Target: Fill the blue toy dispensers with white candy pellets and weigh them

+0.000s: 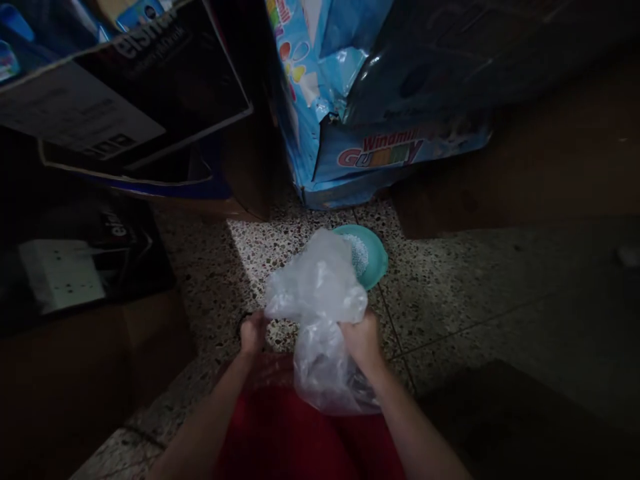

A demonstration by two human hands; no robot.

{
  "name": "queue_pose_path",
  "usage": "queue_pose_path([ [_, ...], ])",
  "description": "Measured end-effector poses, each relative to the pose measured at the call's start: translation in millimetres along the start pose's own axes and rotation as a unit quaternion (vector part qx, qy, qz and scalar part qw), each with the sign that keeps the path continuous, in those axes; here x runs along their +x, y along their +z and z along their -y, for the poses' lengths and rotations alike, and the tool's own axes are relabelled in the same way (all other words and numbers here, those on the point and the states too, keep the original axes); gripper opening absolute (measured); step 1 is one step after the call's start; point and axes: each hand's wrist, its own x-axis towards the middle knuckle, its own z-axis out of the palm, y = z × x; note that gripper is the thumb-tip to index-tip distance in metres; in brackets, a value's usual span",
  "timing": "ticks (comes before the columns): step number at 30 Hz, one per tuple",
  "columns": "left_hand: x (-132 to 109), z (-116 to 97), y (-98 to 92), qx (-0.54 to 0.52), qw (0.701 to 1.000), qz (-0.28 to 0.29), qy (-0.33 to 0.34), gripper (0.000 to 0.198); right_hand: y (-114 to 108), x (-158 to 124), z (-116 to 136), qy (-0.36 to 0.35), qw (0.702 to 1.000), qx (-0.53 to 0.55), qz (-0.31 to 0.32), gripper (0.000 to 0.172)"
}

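Note:
A clear plastic bag point(320, 293) hangs crumpled between my hands over the speckled floor. At its left edge, my left hand point(254, 332) is closed on a corner of the plastic. My right hand point(364, 337) grips the bag's right side, fingers wrapped round the film. The lower part of the bag drapes toward my red clothing point(305, 440). Just beyond the bag, a turquoise bowl point(376, 261) stands on the floor with small white grains point(358, 253) in it. The bag hides the bowl's left part.
A blue carton marked Windmill Gummy point(345, 183) stands ahead, its wrapping torn. On the left are a dark printed box point(195, 73) and another box showing a white socket strip point(63, 273). A brown carton point(500, 173) borders the right. Terrazzo floor point(440, 293) lies between them.

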Motion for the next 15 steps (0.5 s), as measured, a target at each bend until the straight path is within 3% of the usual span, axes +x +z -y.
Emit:
queue_pose_path([
  [4,3.6,-10.0,-7.2,0.007,0.999,0.032,0.023,0.028,-4.4,8.7,-9.6,0.008,1.0,0.008,-0.002,0.024],
  [8,9.6,-35.4,-9.8,-0.014,0.991,0.07,0.111,0.052,2.6,8.9,-13.0,0.0,1.0,0.002,0.015,0.021],
  [11,2.6,-47.9,-15.1,0.002,0.987,0.081,0.142,0.026,5.4,11.5,-12.1,0.005,1.0,0.003,0.016,0.023],
  [15,-16.7,-38.2,-21.3,-0.002,0.998,-0.009,0.059,0.024,8.2,22.7,-8.5,-0.006,0.999,-0.031,0.023,0.03],
])
